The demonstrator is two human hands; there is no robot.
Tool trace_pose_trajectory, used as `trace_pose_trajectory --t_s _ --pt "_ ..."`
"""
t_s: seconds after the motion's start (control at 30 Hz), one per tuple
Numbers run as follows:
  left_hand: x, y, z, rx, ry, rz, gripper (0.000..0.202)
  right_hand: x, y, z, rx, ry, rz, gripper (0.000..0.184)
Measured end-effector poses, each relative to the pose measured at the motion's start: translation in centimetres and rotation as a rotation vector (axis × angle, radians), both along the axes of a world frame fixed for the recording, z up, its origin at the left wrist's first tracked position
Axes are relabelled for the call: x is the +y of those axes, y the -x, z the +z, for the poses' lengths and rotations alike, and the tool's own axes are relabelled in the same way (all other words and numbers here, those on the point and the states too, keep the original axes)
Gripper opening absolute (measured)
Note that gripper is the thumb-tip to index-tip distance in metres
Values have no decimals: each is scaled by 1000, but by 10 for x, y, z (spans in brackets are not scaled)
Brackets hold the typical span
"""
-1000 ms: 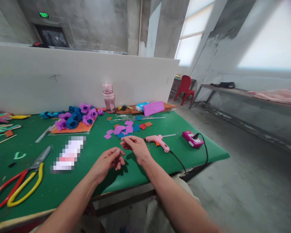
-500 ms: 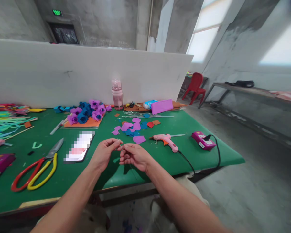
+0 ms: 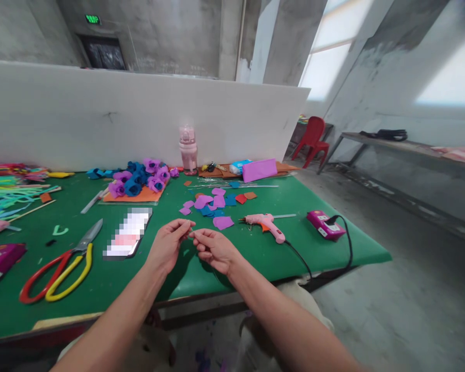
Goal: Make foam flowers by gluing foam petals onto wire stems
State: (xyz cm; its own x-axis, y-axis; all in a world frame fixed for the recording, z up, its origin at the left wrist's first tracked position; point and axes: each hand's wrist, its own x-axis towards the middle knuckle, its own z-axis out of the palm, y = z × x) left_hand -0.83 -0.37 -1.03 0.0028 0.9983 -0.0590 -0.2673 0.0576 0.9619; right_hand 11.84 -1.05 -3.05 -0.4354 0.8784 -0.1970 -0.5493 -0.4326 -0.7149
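Observation:
My left hand [image 3: 169, 245] is closed in a pinch, thumb against forefinger, above the front of the green table. Facing it, my right hand [image 3: 216, 249] pinches too, its other fingers curled in. Between the two sets of fingertips runs a thin wire [image 3: 191, 231], barely visible and mostly hidden by the fingers. Just beyond my hands lie purple petal-shaped pieces [image 3: 222, 222] and blue pieces [image 3: 217, 212]. A pink glue gun [image 3: 269, 225] rests to the right of my right hand, and a phone [image 3: 127, 233] with a blurred screen lies left of my left hand.
Large scissors [image 3: 67, 268] with red and yellow handles lie at left. Purple and blue paper flowers [image 3: 139, 180] sit farther back, near a pink bottle [image 3: 188, 151]. A purple power strip [image 3: 325, 225] is at right, its cord trailing over the edge. A white board [image 3: 147, 119] stands behind.
My fingertips have shifted slightly on the thin wire, and less of it shows now. The right hand has turned a little. The things on the table stay where they were.

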Motion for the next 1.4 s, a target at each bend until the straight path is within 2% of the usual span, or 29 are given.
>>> trace_pose_trajectory --t_s 0.33,0.5,0.7,1.0,1.2,1.4 --pt "-1 1 2 -14 18 11 21 -3 4 1 -70 -12 -81 26" --pt "-1 1 4 50 -48 38 20 -4 3 2 -39 11 -54 23" --pt "-1 2 4 103 -92 16 18 -3 2 0 68 68 55 17" --pt "-3 -2 3 -72 -81 15 13 -4 3 2 47 21 -42 19" --pt "-1 -1 0 -129 15 -13 16 -5 4 0 -10 -37 -59 21" --pt "1 4 3 -66 16 -22 20 -5 2 1 -8 -58 12 26"
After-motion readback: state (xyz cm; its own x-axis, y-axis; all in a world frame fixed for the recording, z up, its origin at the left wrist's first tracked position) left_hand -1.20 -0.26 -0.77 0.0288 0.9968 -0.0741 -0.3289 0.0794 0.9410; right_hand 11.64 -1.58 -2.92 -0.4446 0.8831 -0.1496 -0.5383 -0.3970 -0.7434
